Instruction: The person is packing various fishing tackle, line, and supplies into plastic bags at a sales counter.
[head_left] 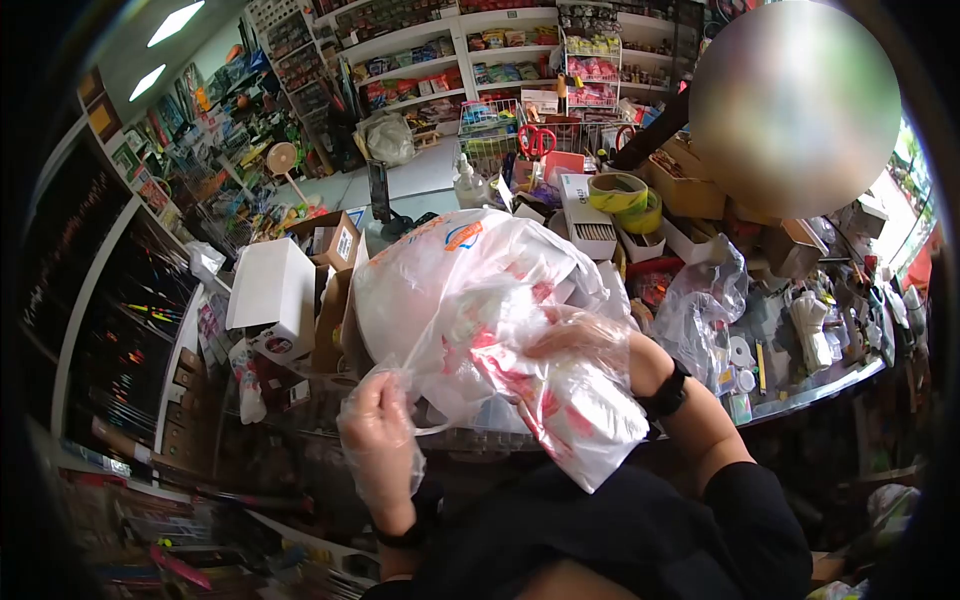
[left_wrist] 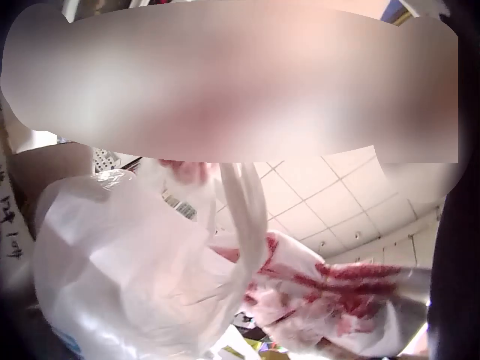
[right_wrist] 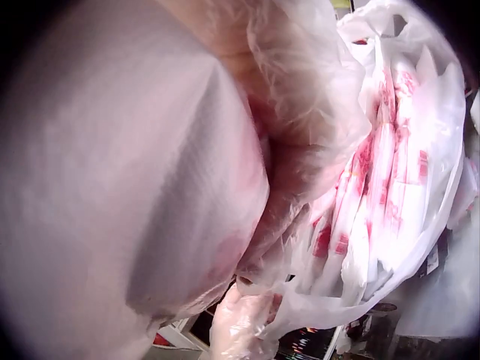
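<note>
A large white plastic carrier bag with orange and blue print stands on the counter before me. My left hand, in a loose clear plastic glove, grips a handle at the bag's near left side. The right hand, gloved the same way, holds a white packet with red print in front of the bag's mouth. Inside the bag, several similar white-and-red packets stand side by side in the right wrist view. A blurred patch covers much of the left wrist view, with the bag below it.
An open white box and brown cartons stand left of the bag. Behind and right are yellow tape rolls, a long white box and a crumpled clear bag. The glass counter's edge curves along the right.
</note>
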